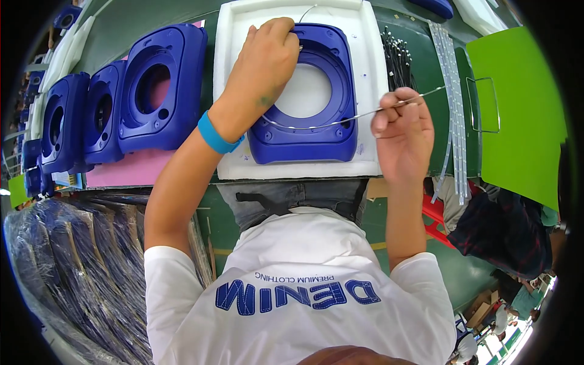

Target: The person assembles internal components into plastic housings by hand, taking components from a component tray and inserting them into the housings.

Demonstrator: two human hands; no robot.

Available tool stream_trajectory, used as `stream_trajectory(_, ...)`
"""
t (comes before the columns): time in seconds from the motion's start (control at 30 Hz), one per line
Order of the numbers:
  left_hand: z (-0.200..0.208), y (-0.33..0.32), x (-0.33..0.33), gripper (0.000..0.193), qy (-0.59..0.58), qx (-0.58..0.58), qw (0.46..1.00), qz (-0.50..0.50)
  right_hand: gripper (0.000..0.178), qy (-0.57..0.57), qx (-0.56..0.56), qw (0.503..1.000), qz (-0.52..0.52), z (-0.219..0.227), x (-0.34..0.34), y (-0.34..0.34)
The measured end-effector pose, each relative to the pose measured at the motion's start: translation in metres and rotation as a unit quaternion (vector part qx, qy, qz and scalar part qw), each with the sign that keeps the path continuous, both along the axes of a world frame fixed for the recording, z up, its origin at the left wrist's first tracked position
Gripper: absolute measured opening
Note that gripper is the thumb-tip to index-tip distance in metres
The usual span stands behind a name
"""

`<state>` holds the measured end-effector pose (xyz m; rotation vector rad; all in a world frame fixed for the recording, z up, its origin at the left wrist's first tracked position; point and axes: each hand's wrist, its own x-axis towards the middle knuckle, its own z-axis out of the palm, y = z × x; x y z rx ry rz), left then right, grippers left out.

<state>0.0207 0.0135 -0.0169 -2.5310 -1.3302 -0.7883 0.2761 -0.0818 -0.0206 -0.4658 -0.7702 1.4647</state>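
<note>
A blue plastic housing [304, 149] with a large round opening lies on a white foam tray [229, 146] in front of me. My left hand [266, 61] is closed over the housing's far left corner, its fingertips bent down inside the ring's edge; what they grip is hidden. Between the thumb and fingers of my right hand [406, 137], off the tray's right side, is a thin, pale wire-like strip [365, 114]. It stretches left across the lower part of the round opening, and its other end sticks out past my fingers to the right.
Similar blue housings [182, 121] stand in a row at the left, partly on a pink sheet [131, 170]. Right of the tray lie a bundle of black wires [398, 64], long light strips [451, 103] and a bright green panel [517, 115]. Plastic-wrapped stock [91, 261] is at lower left.
</note>
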Motion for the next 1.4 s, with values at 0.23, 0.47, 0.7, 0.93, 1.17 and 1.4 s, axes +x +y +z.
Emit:
stream_trajectory(0.23,0.006,0.002,0.006,0.015,0.101,0.053,0.994,-0.003,0.03,-0.028,0.03,0.999,-0.018,0.003,-0.013,0.015)
stream_trajectory(0.47,0.017,0.012,-0.003,0.032,-0.081,-0.091,0.992,-0.015,0.023,-0.035,-0.028,0.999,-0.015,0.001,-0.01,0.02)
stream_trajectory(0.7,0.013,0.013,-0.01,0.04,-0.16,-0.147,0.976,-0.022,0.021,-0.101,-0.087,0.99,-0.041,-0.003,-0.002,0.023)
stream_trajectory(0.93,0.014,0.012,-0.006,0.038,-0.231,-0.188,0.953,0.049,0.021,-0.074,-0.097,0.992,-0.02,0.004,-0.007,0.032)
stream_trajectory(1.17,0.011,0.029,-0.013,0.042,-0.14,-0.148,0.979,-0.015,0.022,-0.096,-0.101,0.99,0.001,0.005,-0.007,0.041)
stream_trajectory(1.4,0.015,0.02,-0.015,0.054,-0.161,-0.214,0.963,-0.007,0.039,-0.297,-0.095,0.949,0.045,0.014,-0.002,0.06)
